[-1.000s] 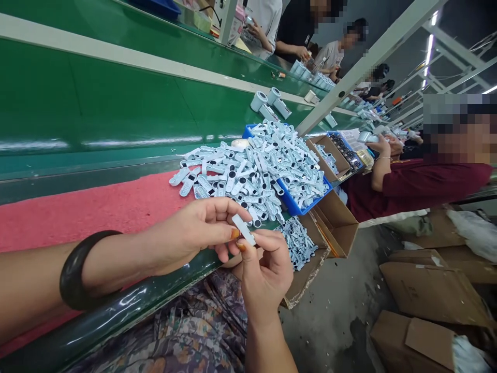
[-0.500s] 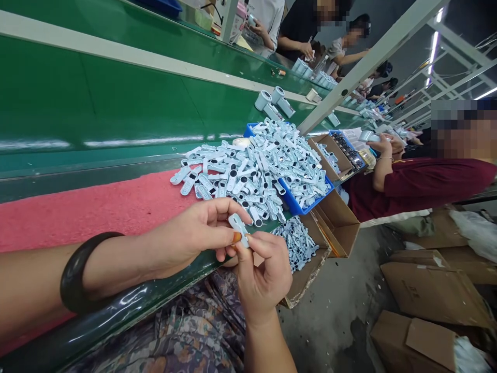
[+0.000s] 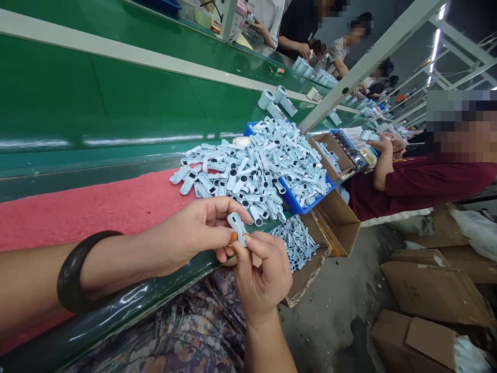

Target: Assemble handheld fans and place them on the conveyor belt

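Observation:
Between my two hands is a small light-blue plastic part (image 3: 235,223), long and rounded, with a dark oval opening near its upper end. My left hand (image 3: 202,225) pinches it from the left between thumb and fingers. At its lower end, my right hand (image 3: 264,269) grips it with thumb and forefinger, the other fingers curled in. Just beyond my fingers spreads a heap of similar light-blue parts (image 3: 217,168), many with black ovals. The heap rises into a blue bin (image 3: 298,207) on its right side.
A pink mat (image 3: 77,212) covers the near bench, beside a green conveyor belt (image 3: 135,98). Below the bin, a cardboard box (image 3: 322,248) holds many small parts. A co-worker in a maroon sleeve (image 3: 435,181) sits at right. A slanted metal post (image 3: 361,62) stands beyond the bin.
Both hands keep their grip on the light-blue part, which has shifted very slightly left and up. On the belt, the light-blue housings have moved slightly to the right.

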Tool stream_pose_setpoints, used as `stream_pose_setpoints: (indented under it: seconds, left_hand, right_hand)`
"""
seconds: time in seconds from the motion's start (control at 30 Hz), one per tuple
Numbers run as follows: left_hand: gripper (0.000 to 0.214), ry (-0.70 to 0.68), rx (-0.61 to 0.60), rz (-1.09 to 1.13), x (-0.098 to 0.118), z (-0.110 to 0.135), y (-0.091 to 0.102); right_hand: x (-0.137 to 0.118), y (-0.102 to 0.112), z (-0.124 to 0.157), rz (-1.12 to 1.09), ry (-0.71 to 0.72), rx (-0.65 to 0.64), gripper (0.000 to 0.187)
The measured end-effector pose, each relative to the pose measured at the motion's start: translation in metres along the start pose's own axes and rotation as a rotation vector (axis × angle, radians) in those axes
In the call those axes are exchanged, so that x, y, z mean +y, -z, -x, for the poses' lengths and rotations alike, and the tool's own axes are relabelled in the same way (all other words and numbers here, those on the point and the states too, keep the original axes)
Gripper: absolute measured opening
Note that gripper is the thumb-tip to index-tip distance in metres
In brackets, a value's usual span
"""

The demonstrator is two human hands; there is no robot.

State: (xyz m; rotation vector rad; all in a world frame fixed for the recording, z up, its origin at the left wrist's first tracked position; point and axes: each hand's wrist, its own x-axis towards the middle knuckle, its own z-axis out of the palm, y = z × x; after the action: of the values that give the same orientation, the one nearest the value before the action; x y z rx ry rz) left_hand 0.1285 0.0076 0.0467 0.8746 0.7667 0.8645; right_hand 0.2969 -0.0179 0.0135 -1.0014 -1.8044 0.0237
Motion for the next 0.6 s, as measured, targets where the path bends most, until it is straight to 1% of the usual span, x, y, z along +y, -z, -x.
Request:
stream_pose_setpoints:
  seconds: [0.2,0.43,0.6]
  left_hand:
    - [0.033,-0.005,-0.027,0.022,-0.0022,-0.0011,0.0004]
    - [0.032,0.019,0.008,-0.017,-0.0013,0.0001,0.0001]
    - [0.032,0.003,0.003,0.019,-0.0012,0.0009,-0.0013]
  right_hand:
    - [-0.0002,-0.0007,-0.0008,-0.037,0.001,0.006,0.011]
    - [-0.0014,-0.0016,-0.0019,-0.027,0.004,-0.003,0.009]
    - [-0.0017,-0.0029,-0.0029,-0.055,-0.006,0.003,0.009]
